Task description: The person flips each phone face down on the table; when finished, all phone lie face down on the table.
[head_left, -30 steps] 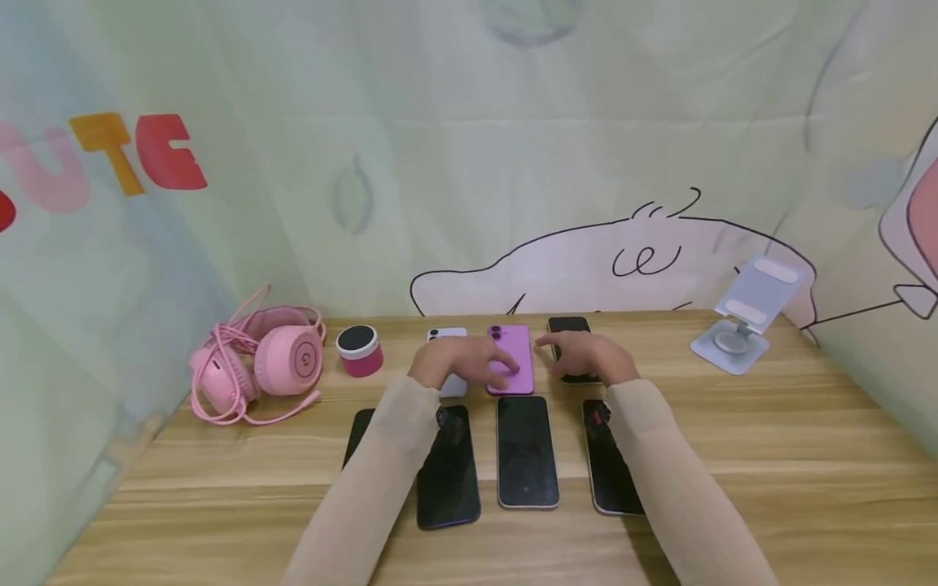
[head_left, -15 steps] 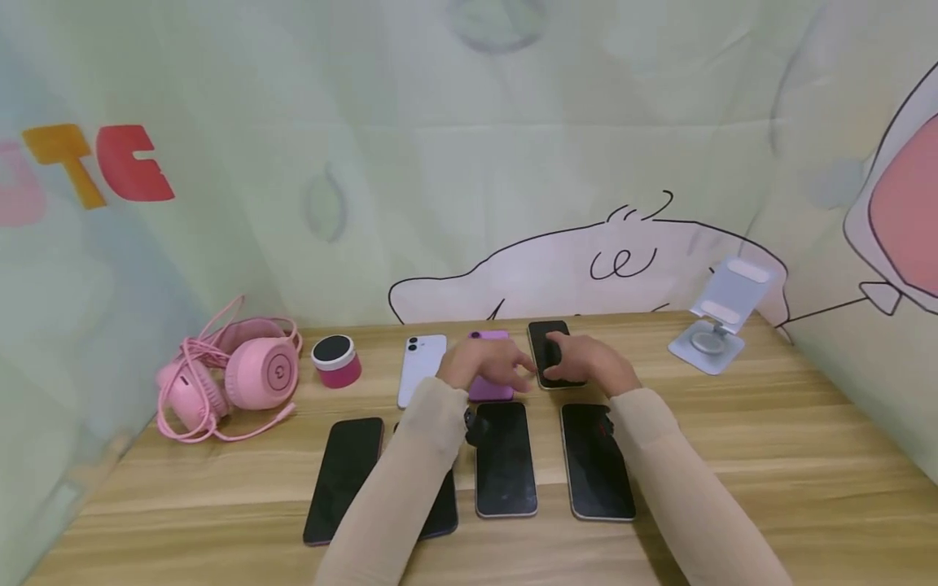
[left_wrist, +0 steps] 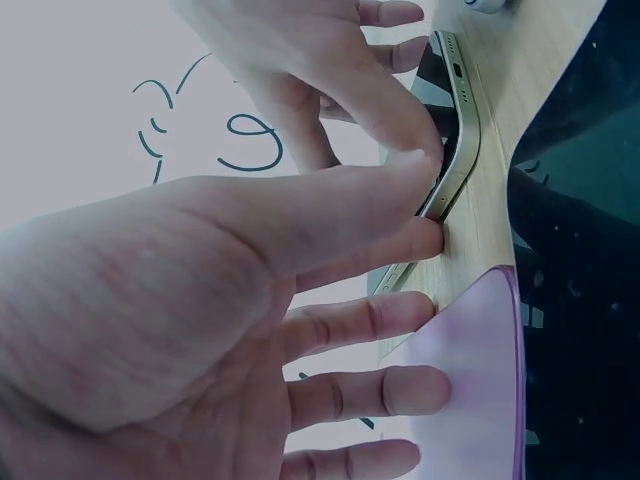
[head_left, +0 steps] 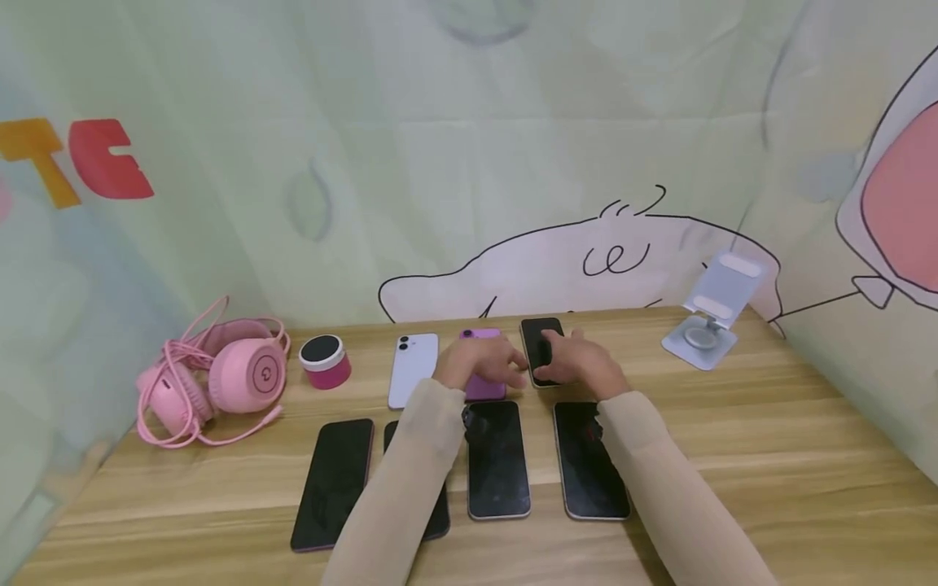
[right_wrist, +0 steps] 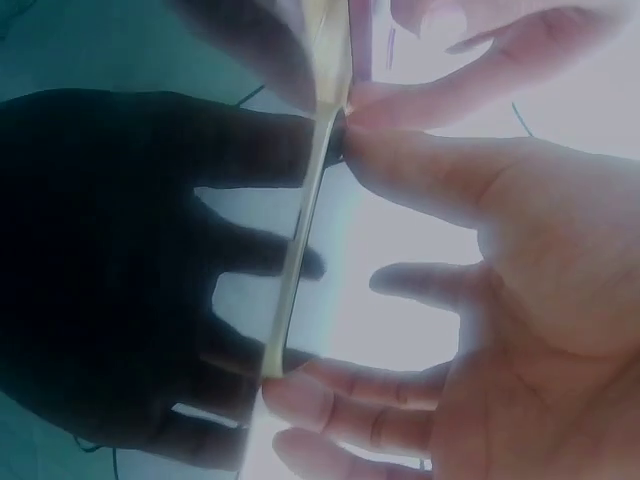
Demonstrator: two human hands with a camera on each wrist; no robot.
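Observation:
In the head view my right hand (head_left: 584,363) reaches over a black smartphone (head_left: 533,348) that lies screen up in the back row. Its thumb and fingertips span the near short edge of that phone in the right wrist view, one at each corner. My left hand (head_left: 479,362) hovers over a purple phone (head_left: 484,391), fingers extended and spread. The left wrist view has the left thumb and index finger by the black phone's near corner; whether they touch it is hard to tell. A white phone (head_left: 414,370) lies camera side up to the left.
Several dark phones form a front row, including one at left (head_left: 333,484), one in the middle (head_left: 498,472) and one at right (head_left: 586,472). Pink headphones (head_left: 245,374) and a small pink jar-shaped item (head_left: 326,370) sit left. A folding phone stand (head_left: 699,342) stands right.
My left hand has shifted right across the purple phone toward the black one, uncovering the white phone. The right hand has settled around the black phone's near end. The head view has turned right.

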